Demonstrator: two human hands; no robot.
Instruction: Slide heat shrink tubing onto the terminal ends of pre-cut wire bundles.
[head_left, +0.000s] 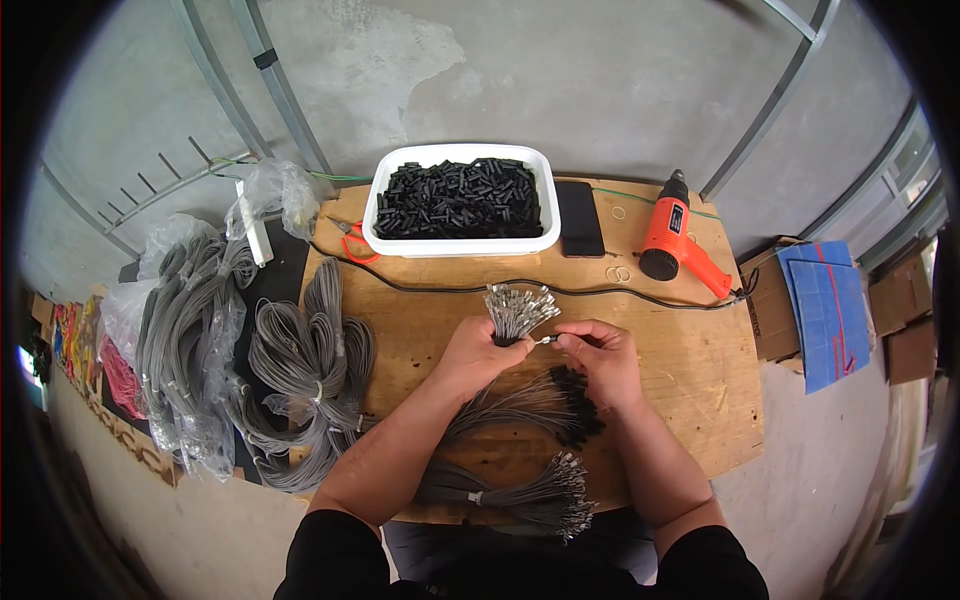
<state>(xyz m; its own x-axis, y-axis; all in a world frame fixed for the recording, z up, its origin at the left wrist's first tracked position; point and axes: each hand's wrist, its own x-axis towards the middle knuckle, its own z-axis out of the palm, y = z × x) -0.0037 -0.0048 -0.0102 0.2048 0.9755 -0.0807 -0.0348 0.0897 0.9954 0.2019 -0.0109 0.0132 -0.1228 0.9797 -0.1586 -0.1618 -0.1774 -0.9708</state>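
My left hand (474,354) is closed around a bundle of thin grey wires (518,312), whose silvery metal terminals fan out above the fist. Just right of it, my right hand (608,362) pinches a small black sleeve (549,339) at the metal end of one wire. Beneath the right hand lie wires whose ends carry black sleeves (575,410). Nearer to me rests a tied bundle of grey wires (520,494) with bare metal ends. A white tub (460,247) beyond my hands holds a heap of short black sleeves (455,200).
Coils of grey wire (310,360) cover the wooden table's (690,390) left side. Across the back stand orange-handled cutters (358,246), a dark phone (581,222) and an orange heat gun (664,238). A black cord (450,290) crosses behind my hands. Blue folded sheets (822,315) stand at right.
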